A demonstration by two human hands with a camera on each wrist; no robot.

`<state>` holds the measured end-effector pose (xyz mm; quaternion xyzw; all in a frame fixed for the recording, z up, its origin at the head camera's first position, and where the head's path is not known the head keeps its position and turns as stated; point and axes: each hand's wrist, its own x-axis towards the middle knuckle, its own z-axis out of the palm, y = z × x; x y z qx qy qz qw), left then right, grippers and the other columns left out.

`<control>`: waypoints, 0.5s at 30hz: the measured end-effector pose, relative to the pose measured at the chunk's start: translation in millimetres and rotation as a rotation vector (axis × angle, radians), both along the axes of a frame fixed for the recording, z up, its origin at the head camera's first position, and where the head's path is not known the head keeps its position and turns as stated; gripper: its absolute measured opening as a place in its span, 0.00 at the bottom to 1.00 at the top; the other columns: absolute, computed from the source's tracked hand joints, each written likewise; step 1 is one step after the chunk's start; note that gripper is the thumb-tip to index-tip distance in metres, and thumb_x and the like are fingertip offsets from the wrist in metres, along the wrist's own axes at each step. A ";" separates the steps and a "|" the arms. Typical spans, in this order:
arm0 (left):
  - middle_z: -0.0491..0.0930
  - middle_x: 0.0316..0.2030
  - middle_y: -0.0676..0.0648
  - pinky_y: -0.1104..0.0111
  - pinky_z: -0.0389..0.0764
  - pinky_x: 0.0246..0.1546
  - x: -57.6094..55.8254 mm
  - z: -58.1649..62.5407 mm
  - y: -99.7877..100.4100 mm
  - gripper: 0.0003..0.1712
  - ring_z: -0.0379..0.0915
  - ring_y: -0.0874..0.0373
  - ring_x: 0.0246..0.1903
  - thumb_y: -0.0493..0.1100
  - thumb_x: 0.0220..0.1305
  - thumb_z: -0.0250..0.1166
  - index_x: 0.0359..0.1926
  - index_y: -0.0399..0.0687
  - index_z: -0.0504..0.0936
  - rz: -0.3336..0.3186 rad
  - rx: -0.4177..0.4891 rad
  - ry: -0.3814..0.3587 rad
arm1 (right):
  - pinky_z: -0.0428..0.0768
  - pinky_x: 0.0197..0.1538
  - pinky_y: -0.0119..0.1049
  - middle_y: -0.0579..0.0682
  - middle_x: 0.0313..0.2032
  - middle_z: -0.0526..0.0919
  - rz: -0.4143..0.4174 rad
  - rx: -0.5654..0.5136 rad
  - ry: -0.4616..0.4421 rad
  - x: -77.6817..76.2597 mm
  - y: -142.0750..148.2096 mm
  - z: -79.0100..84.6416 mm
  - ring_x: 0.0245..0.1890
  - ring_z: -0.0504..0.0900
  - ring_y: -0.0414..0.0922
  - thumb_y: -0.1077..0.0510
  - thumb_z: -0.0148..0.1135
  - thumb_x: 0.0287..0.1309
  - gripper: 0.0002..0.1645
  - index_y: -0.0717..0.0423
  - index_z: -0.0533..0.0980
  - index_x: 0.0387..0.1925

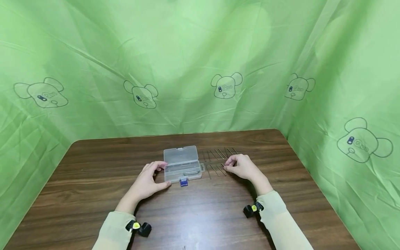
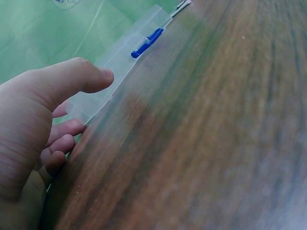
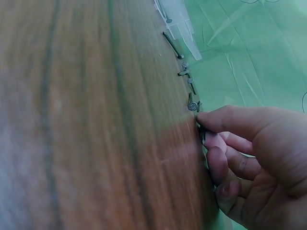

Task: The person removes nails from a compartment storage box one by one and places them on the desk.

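Observation:
A clear plastic box stands on the table with its lid tipped back and a blue latch hanging at its front. My left hand holds the box's left end, thumb at the front corner and index finger toward the back. Inside the front compartment lie several nails. To the right, my right hand pinches a nail between thumb and index finger, close to the tabletop; the fingers hide much of it. Flat nail heads show beside the thumb in the right wrist view.
Several loose nails lie in a back row right of the box, with more nails in front of them. Green printed curtains hang behind and beside the brown wooden table.

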<state>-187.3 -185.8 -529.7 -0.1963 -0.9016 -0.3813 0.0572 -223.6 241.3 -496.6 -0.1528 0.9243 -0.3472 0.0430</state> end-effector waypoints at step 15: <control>0.82 0.54 0.52 0.53 0.79 0.55 -0.7 0.4 0.6 0.42 0.74 0.51 0.56 0.52 0.54 0.87 0.67 0.52 0.80 -0.011 0.001 0.007 | 0.77 0.34 0.34 0.38 0.27 0.85 -0.005 0.001 0.014 0.3 1.4 0.8 0.25 0.78 0.37 0.57 0.77 0.63 0.03 0.49 0.88 0.35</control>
